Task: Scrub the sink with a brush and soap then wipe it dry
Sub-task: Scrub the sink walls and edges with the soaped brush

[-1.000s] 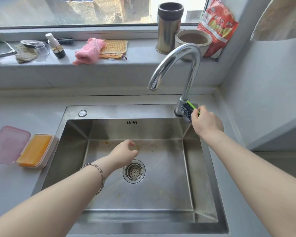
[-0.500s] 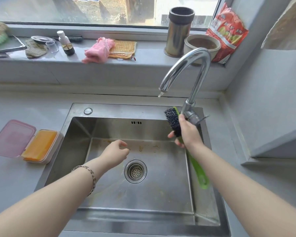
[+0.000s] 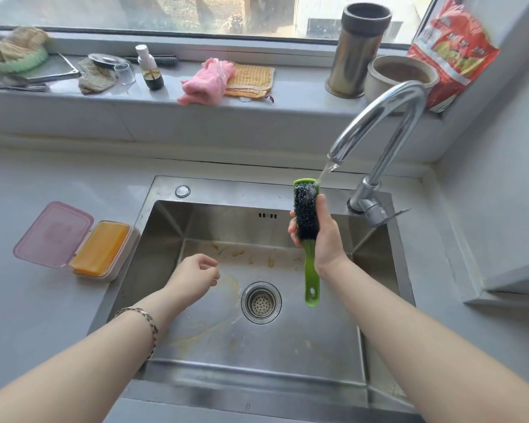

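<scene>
My right hand (image 3: 326, 239) grips a green brush (image 3: 306, 215) with black bristles, upright over the steel sink (image 3: 162, 227). Its handle hangs down toward the drain (image 3: 260, 302). Water runs from the curved tap (image 3: 388, 117) onto the top of the bristles. My left hand (image 3: 193, 277) hovers low over the sink floor with loosely curled fingers and holds nothing. Yellowish smears mark the sink floor (image 3: 226, 288). An orange soap bar (image 3: 101, 248) lies in an open pink-lidded box (image 3: 52, 235) on the counter to the left.
On the window sill lie a pink cloth (image 3: 206, 80) and a yellow cloth (image 3: 249, 79), a small spray bottle (image 3: 149, 68), a steel canister (image 3: 356, 47), a bowl (image 3: 402, 74) and a red packet (image 3: 452, 53). The tap lever (image 3: 388, 215) sticks out to the right.
My right hand brought the brush from the tap base out over the sink and turned it upright. Water now runs from the tap onto the bristles. My left hand barely moved.
</scene>
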The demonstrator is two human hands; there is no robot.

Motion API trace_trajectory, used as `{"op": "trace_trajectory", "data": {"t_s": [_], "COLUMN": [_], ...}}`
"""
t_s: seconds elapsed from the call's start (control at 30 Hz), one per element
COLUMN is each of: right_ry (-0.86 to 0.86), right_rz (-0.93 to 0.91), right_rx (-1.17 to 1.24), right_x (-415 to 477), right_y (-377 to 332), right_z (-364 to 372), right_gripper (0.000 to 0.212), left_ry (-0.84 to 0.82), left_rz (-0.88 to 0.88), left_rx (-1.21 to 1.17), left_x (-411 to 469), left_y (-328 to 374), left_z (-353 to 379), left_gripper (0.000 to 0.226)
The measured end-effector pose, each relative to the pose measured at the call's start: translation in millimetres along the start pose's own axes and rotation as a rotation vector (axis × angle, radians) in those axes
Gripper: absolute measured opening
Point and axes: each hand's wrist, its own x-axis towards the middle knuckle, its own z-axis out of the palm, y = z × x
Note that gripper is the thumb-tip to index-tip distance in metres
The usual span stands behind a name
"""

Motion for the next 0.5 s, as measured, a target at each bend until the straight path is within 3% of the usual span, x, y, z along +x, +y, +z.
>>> {"op": "trace_trajectory", "data": {"t_s": [0.3,0.37,0.5], "right_ry": [0.099,0.177,0.398], "right_rz": [-0.124,-0.116,-0.171], "right_rx": [-0.062,-0.103,-0.397], "right_x": [8,6,5], "right_y": [-1,-6,-6], "right_z": [-19,-32,-78], "right_gripper": [0.062,0.052,0.068], "left_ry": [-0.008,-0.012,-0.019], "left_rz": [0.026,0.028,0.018], "left_rx": [0.029,0.042,0.079], "left_x": [9,13,19], "left_y": [8,10,12], "left_z": [3,6,15], "left_gripper": [0.017,0.017,0.015]}}
